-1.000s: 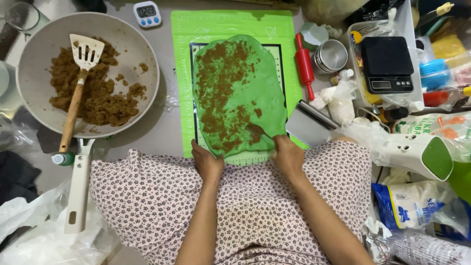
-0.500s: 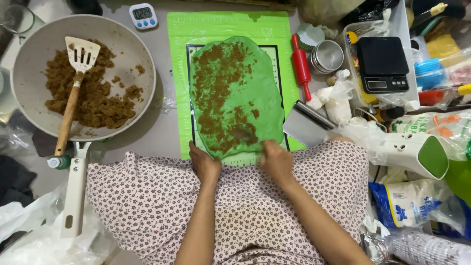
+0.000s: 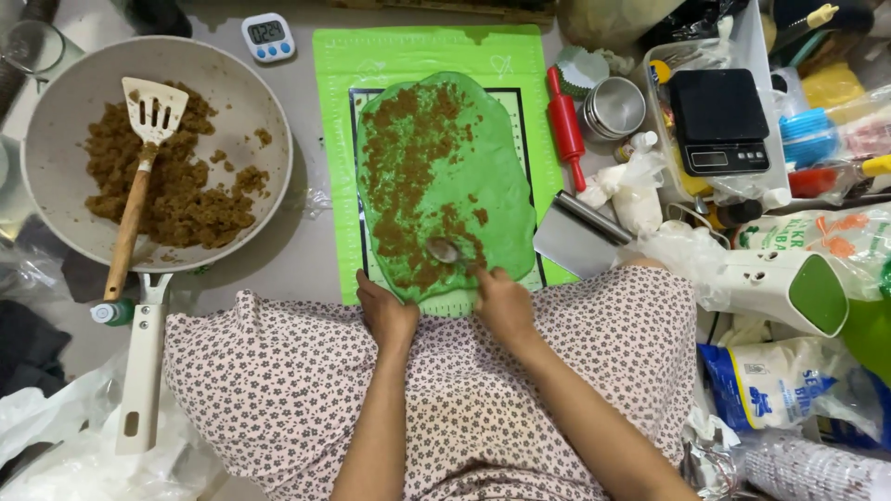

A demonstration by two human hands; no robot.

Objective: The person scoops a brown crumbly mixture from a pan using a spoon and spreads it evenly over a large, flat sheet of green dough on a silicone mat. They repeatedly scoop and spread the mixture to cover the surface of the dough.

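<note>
A flat sheet of green dough (image 3: pixel 497 176) lies on a bright green baking mat (image 3: pixel 418 56), with brown crumbly filling (image 3: pixel 399 167) spread over its left half and near edge. My right hand (image 3: pixel 501 301) holds a metal spoon (image 3: pixel 444 249) whose bowl rests on the filling at the dough's near edge. At the dough's near left corner my left hand (image 3: pixel 385 311) presses down on the edge, fingers curled. Both forearms reach over my lap in a floral dress (image 3: pixel 278 380).
A large pale pan (image 3: pixel 56 121) of brown filling with a slotted spatula (image 3: pixel 139 176) sits left. A timer (image 3: pixel 263 37) stands at the back. Right of the mat: red rolling pin (image 3: pixel 564 125), metal bench scraper (image 3: pixel 575 241), steel cup (image 3: pixel 613 109), black scale (image 3: pixel 716 121), bags and packets.
My right hand has slid left along the near edge of the dough, and the spoon now lies on the filling. The left hand has stayed at the corner.
</note>
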